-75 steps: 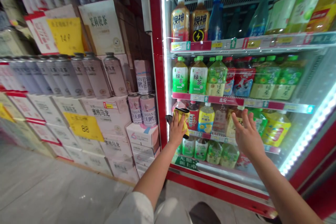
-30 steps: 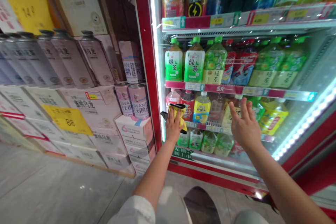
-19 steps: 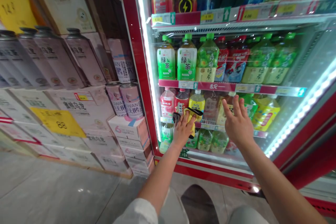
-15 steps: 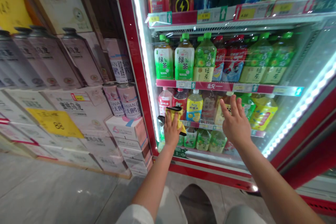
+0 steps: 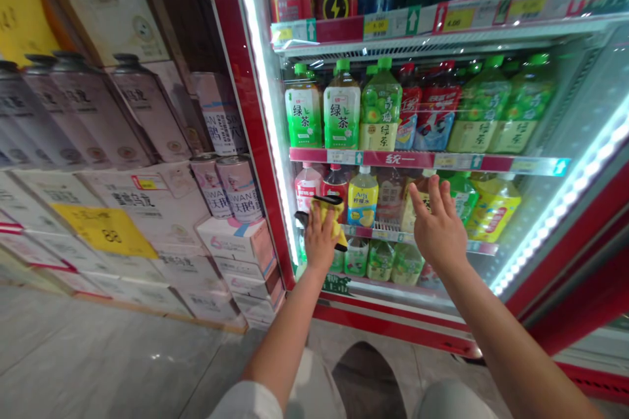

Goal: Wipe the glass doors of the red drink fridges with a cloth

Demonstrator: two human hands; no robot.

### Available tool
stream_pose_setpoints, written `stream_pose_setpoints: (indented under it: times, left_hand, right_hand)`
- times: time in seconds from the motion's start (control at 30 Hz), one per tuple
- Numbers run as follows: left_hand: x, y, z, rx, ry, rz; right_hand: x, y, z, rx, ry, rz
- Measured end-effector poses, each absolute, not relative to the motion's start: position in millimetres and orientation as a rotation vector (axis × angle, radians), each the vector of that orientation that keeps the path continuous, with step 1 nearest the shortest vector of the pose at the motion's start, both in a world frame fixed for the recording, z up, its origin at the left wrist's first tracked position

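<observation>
My left hand (image 5: pixel 319 241) holds a yellow cleaning cloth (image 5: pixel 335 215) with black edges, spread under its fingers against the lower left of the drinks cooler's glass door (image 5: pixel 388 226). Parts of the cloth stick out above and to the right of the fingers. My right hand (image 5: pixel 441 226) is raised at the same height to the right, fingers apart and nothing in it; whether it touches the glass I cannot tell. Behind the hands stand bottled drinks, among them a yellow-and-blue lemon drink bottle (image 5: pixel 362 196) between the two hands.
Green tea bottles (image 5: pixel 341 108) fill the shelf above. The cooler's red frame (image 5: pixel 265 144) borders the door on the left. Beside it are stacked cartons (image 5: pixel 240 245), pink cans (image 5: pixel 239 188) and tall bottle-shaped containers (image 5: pixel 147 105). Grey floor tiles (image 5: pixel 122 353) lie below.
The view has shifted slightly. Both hands stay almost in place, the left still on the cloth, the right still spread.
</observation>
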State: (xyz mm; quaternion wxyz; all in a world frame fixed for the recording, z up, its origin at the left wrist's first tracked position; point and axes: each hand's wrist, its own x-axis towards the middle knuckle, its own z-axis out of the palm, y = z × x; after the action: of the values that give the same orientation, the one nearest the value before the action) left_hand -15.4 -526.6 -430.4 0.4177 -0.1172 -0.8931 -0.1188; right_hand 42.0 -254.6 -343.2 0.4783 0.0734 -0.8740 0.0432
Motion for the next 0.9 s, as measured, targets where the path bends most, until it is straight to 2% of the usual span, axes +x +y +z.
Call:
stream_pose_setpoints:
  times: [0.1,0.2,0.4,0.63,0.8,0.9]
  left_hand:
    - [-6,-536,-452,-0.213,-2.273,-0.314]
    - [3,-515,-464,-0.380,-2.350,-0.240]
    - [2,-497,-436,-0.496,-2.338,-0.077]
    - [14,-527,-469,-0.555,-2.394,0.098]
    - [4,-513,-442,-0.522,-2.294,0.074]
    - [5,-513,-449,-0.524,-2.279,0.069]
  right_hand:
    - [40,-257,-344,0.173,-2.122,0.133]
    - [41,-258,-344,0.164,-2.128,0.137]
    - [42,-253,-343,0.183,-2.165,0.083]
    - [40,-254,-343,0.186,-2.147,0.117]
    - [41,-255,-342,0.190,-2.135,0.125]
    - [41,-255,-342,0.185,-2.131,0.112]
